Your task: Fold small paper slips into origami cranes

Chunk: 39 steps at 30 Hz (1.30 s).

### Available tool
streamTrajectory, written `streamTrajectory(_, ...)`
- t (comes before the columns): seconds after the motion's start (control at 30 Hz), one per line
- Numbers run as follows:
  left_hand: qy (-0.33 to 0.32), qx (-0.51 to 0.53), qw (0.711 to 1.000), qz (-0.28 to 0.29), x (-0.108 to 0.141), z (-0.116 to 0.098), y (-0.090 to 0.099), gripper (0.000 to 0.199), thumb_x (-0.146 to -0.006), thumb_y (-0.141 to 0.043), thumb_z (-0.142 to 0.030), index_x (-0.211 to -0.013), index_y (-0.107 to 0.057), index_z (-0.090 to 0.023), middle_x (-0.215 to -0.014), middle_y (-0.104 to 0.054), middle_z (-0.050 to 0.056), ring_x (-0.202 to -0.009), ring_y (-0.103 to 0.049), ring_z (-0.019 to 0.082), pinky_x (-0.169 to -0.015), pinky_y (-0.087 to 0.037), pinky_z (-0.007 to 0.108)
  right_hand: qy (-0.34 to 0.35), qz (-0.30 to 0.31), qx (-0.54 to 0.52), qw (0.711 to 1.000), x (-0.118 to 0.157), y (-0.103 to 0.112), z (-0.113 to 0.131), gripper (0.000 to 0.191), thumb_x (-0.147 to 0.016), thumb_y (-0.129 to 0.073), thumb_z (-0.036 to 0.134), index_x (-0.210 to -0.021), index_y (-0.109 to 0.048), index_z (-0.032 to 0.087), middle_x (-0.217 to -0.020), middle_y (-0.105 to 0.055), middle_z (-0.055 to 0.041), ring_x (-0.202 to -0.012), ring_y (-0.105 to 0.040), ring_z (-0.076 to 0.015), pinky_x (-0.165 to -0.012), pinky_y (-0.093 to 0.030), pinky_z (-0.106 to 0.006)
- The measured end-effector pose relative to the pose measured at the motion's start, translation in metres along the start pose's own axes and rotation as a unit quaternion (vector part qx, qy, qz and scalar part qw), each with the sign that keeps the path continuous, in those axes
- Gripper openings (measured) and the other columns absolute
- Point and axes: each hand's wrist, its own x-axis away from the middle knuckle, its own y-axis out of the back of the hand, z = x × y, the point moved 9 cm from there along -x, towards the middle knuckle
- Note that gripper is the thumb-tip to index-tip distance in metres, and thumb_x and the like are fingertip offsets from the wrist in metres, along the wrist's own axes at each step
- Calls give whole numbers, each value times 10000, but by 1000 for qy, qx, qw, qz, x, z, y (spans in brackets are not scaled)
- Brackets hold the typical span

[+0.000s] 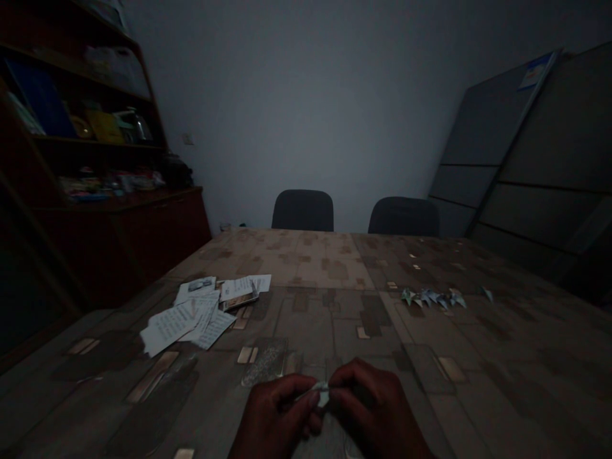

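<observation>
Close to the table's near edge, my left hand and my right hand meet at a small piece of folded pale paper. Thumb and fingers of each hand pinch it from either side, and they hide much of it. Its exact folded shape is too dark and small to tell. On the right part of the table stands a row of several small folded paper figures, pale with pointed tips. A single folded paper piece lies apart, further right.
A loose pile of printed paper sheets lies on the left of the patterned tablecloth. Two dark chairs stand behind the far edge. A wooden shelf cabinet is at the left, and grey panels lean at the right.
</observation>
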Motion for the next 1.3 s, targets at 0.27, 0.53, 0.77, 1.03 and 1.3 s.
streamTrajectory(0.27, 1, -1, 1000, 11, 2, 0, -3, 390, -802, -690, -508, -702, -722, -133, -557, -673, 33, -496, -582, 138, -489, -428, 214, -9, 21, -11, 1000, -3, -2, -1, 125, -817, -581, 122, -738, -660, 177, -678, -641, 19, -643, -604, -138, -595, -411, -217)
streamTrajectory(0.53, -4, -8, 1000, 21, 0, 4, -2, 434, -809, -671, -544, -732, -718, -119, -590, -668, 44, -528, -600, 153, -501, -436, 226, 32, 25, 26, 999, -4, 1, 4, 134, -831, -636, 157, -928, -722, 192, -814, -727, -24, -722, -667, -172, -674, -480, -242)
streamTrajectory(0.77, -26, -52, 998, 18, 3, -5, -3, 392, -846, -632, -499, -716, -720, -139, -590, -672, 41, -540, -591, 158, -524, -427, 233, 24, 36, 45, 998, -4, -1, 3, 115, -826, -633, 178, -839, -747, 190, -755, -743, -30, -671, -667, -177, -655, -494, -262)
streamTrajectory(1.03, -23, -34, 999, 21, 2, -2, -4, 406, -851, -608, -516, -720, -702, -143, -579, -659, 35, -533, -584, 159, -516, -424, 232, 5, 33, 18, 999, -4, -3, -1, 173, -840, -580, 154, -763, -732, 181, -685, -719, -10, -623, -652, -155, -591, -449, -225)
streamTrajectory(1.3, -59, -157, 986, -25, 3, -18, 1, 222, -804, -624, -297, -649, -720, -170, -529, -670, 19, -545, -643, 193, -546, -433, 241, 6, 42, 44, 998, -4, -6, 3, 158, -826, -586, 143, -753, -719, 188, -670, -706, 1, -611, -630, -150, -589, -426, -227)
